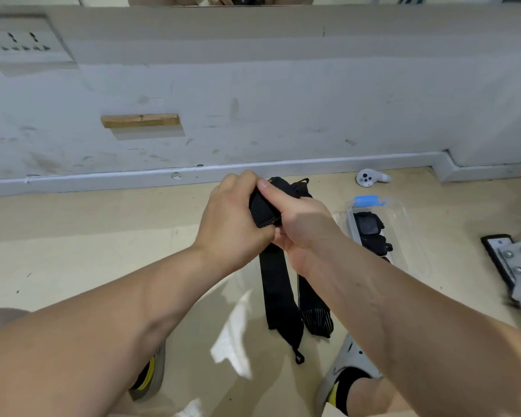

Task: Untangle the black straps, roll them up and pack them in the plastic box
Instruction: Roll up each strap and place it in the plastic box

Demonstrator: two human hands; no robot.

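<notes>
Black straps (278, 296) trail down from the fingers toward the person, two tails side by side ending between the shoes (349, 365); the left tail finishes in a small loop, the right one in a striped end. Whether they lie on the floor (88, 236) or hang just over it cannot be told. Both bare forearms reach forward and meet at the middle. The left hand (232, 218) curls its fingers round a tight black roll (263, 210) of strap from the left side. The right hand (301, 227) closes on the roll from the right, its thumb (268, 188) laid straight along the top edge; its other fingers are hidden beneath. More strap shows just beyond the fingertips. Right of the right hand, the clear plastic box (403, 224) stands open with rolled straps (370, 233) inside and a blue latch (366, 201) at its far end. Farther off, a white controller (369, 177) rests by the wall (283, 100), and a wooden block (140, 120) is on the wall up left.
</notes>
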